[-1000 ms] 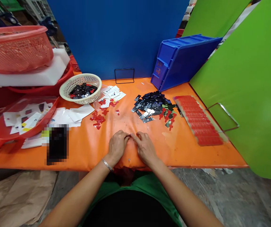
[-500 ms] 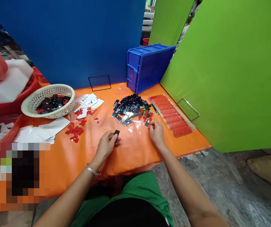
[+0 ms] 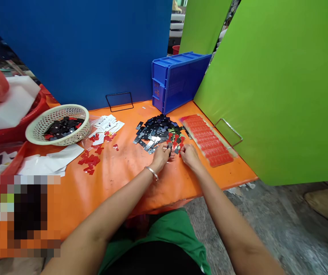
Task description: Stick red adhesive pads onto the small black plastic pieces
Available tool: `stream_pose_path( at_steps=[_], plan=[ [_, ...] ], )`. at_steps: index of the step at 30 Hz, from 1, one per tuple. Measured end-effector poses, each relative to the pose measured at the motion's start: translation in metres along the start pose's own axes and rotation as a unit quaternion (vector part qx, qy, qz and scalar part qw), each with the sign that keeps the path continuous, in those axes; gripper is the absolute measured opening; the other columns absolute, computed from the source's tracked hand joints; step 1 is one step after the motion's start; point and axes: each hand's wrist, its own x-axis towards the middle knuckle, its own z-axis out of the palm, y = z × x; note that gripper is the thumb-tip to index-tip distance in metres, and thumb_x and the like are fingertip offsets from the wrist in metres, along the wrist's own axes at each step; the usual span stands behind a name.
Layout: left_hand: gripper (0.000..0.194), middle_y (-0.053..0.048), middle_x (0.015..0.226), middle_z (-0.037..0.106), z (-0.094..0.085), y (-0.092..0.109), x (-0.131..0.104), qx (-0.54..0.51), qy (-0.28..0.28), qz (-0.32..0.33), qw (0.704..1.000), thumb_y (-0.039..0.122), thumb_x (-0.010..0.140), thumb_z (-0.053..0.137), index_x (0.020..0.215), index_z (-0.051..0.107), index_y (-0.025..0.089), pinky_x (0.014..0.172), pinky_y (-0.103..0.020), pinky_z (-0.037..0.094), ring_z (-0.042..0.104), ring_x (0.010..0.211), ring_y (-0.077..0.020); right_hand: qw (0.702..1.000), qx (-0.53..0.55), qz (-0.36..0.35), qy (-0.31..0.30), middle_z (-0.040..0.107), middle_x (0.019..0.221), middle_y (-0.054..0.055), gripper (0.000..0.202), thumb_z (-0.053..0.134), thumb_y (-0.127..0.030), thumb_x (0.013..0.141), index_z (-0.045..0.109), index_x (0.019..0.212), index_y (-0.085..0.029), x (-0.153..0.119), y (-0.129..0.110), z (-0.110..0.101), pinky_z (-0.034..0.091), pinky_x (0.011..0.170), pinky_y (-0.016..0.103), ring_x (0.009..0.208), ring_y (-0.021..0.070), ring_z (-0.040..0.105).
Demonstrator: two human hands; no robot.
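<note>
My left hand [image 3: 161, 157], with a silver bracelet at the wrist, grips a small dark flat plate [image 3: 169, 148] between thumb and fingers. Close to its right, my right hand [image 3: 190, 156] has its fingers pinched together at the edge of the pile; whatever lies between the fingertips is too small to make out. Just beyond both hands spreads a heap of small black and grey flat plates [image 3: 159, 128]. Several red cut pieces [image 3: 176, 138] lie on the near right part of that heap. A sheet of red pieces in rows [image 3: 207, 139] lies right of my right hand.
A blue crate [image 3: 181, 84] stands on its side behind the heap. Leftward are loose red pieces [image 3: 91, 160], white papers [image 3: 106, 123] and a cream basket [image 3: 32, 131] holding dark and red pieces. A green panel [image 3: 281, 95] with a wire stand [image 3: 233, 131] borders the right.
My left hand has moved right and forward with the dark plate, from the open orange tabletop to beside my right hand. My right hand has stayed nearly in place.
</note>
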Motion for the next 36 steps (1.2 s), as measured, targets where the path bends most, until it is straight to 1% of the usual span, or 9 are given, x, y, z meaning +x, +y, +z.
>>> stream_pose_path(
  at_steps=[3, 6, 12, 16, 23, 28, 31, 35, 36],
  plan=[
    [0.007, 0.0, 0.067, 0.057, 0.006, -0.005, 0.012, -0.001, 0.008, -0.001, 1.0, 0.014, 0.085, 0.05, 0.081, 0.044, 0.016, 0.056, -0.021, 0.051, 0.058, 0.053, -0.0072, 0.999, -0.012, -0.02, 0.033, 0.057, 0.079, 0.009, 0.014, 0.049, -0.013, 0.071, 0.062, 0.076, -0.016, -0.01, -0.002, 0.003, 0.038, 0.07, 0.031, 0.074, 0.0198, 0.05],
    [0.007, -0.002, 0.071, 0.059, 0.006, -0.008, 0.018, 0.001, 0.013, -0.005, 1.0, 0.015, 0.085, 0.05, 0.08, 0.045, 0.015, 0.056, -0.021, 0.052, 0.059, 0.055, -0.0077, 0.997, -0.011, -0.048, 0.053, 0.056, 0.077, 0.01, 0.018, 0.045, -0.017, 0.075, 0.061, 0.07, -0.017, -0.019, -0.002, 0.007, 0.039, 0.073, 0.034, 0.077, 0.0227, 0.049],
    [0.01, -0.004, 0.07, 0.059, 0.005, -0.007, 0.023, 0.014, 0.023, -0.024, 0.999, 0.011, 0.085, 0.046, 0.076, 0.049, 0.013, 0.058, -0.025, 0.053, 0.06, 0.055, -0.0096, 0.995, 0.015, -0.056, 0.086, 0.053, 0.076, 0.006, 0.009, 0.048, -0.014, 0.071, 0.056, 0.074, -0.019, -0.022, -0.003, 0.005, 0.04, 0.072, 0.033, 0.076, 0.0212, 0.048],
    [0.012, -0.005, 0.072, 0.06, 0.007, -0.003, 0.021, 0.016, 0.03, -0.035, 0.999, 0.008, 0.085, 0.044, 0.076, 0.051, 0.013, 0.06, -0.026, 0.053, 0.06, 0.054, -0.009, 0.991, 0.055, -0.069, 0.099, 0.053, 0.074, 0.005, 0.005, 0.049, -0.017, 0.073, 0.052, 0.07, -0.02, -0.024, -0.005, 0.002, 0.04, 0.071, 0.032, 0.075, 0.0205, 0.048],
    [0.012, -0.004, 0.07, 0.06, 0.007, 0.001, 0.016, 0.007, 0.044, -0.051, 0.998, 0.007, 0.086, 0.042, 0.078, 0.049, 0.014, 0.063, -0.024, 0.053, 0.06, 0.055, -0.0078, 0.954, 0.279, 0.036, 0.104, 0.057, 0.073, 0.001, 0.009, 0.052, -0.027, 0.075, 0.055, 0.073, -0.019, -0.037, -0.014, -0.011, 0.044, 0.065, 0.029, 0.068, 0.0158, 0.053],
    [0.012, -0.003, 0.063, 0.059, 0.008, 0.006, 0.016, -0.009, 0.031, -0.07, 0.997, 0.006, 0.084, 0.045, 0.076, 0.052, 0.012, 0.06, -0.027, 0.053, 0.057, 0.049, -0.0083, 0.93, 0.331, 0.049, 0.152, 0.057, 0.07, -0.001, 0.008, 0.058, -0.026, 0.072, 0.056, 0.072, -0.019, -0.05, -0.031, -0.025, 0.042, 0.064, 0.026, 0.065, 0.0134, 0.052],
    [0.009, -0.004, 0.065, 0.061, 0.0, 0.013, -0.003, -0.022, 0.032, -0.062, 0.997, 0.009, 0.084, 0.05, 0.076, 0.054, 0.011, 0.059, -0.026, 0.053, 0.058, 0.051, -0.0088, 0.918, 0.372, 0.063, 0.124, 0.056, 0.068, -0.002, 0.015, 0.065, -0.029, 0.068, 0.054, 0.072, -0.019, -0.059, -0.04, -0.031, 0.042, 0.063, 0.026, 0.063, 0.0127, 0.052],
    [0.002, -0.007, 0.07, 0.065, -0.025, 0.014, -0.054, -0.052, 0.029, -0.056, 0.997, 0.009, 0.078, 0.059, 0.08, 0.059, 0.008, 0.06, -0.024, 0.052, 0.061, 0.056, -0.0103, 0.903, 0.419, 0.09, 0.04, 0.057, 0.065, -0.002, 0.02, 0.07, -0.031, 0.065, 0.055, 0.071, -0.019, -0.077, -0.051, -0.026, 0.043, 0.058, 0.025, 0.06, 0.0123, 0.053],
    [0.007, -0.008, 0.073, 0.066, -0.032, 0.012, -0.067, -0.067, 0.027, -0.068, 0.995, 0.007, 0.076, 0.06, 0.082, 0.06, 0.008, 0.061, -0.024, 0.053, 0.062, 0.057, -0.0107, 0.899, 0.427, 0.092, 0.022, 0.058, 0.066, -0.002, 0.021, 0.071, -0.031, 0.064, 0.055, 0.071, -0.019, -0.083, -0.054, -0.022, 0.044, 0.058, 0.025, 0.06, 0.0125, 0.053]
  ],
)
